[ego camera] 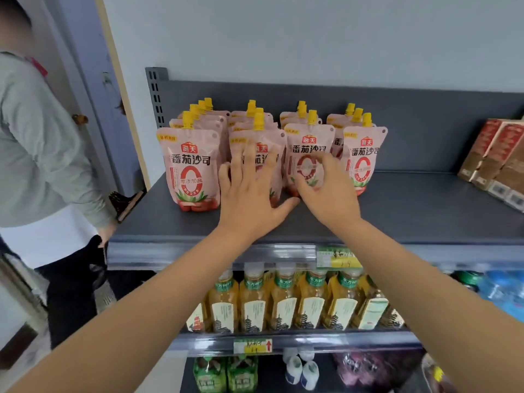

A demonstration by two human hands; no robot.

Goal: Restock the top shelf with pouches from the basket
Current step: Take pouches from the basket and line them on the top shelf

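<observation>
Several pink spout pouches with yellow caps stand in rows on the grey top shelf (425, 211). My left hand (249, 191) lies flat with spread fingers against the front pouch of the second row (263, 143). My right hand (326, 188) touches the front pouch of the third row (307, 148), its fingers bent around the pouch's lower front. The leftmost front pouch (190, 168) and the rightmost front pouch (364, 157) stand free. The basket is not in view.
Red and brown boxes (493, 157) stand at the right of the top shelf. Tea bottles (283, 302) fill the shelf below, with green bottles and other goods lower down. A person in a grey top (42, 154) stands close at the left.
</observation>
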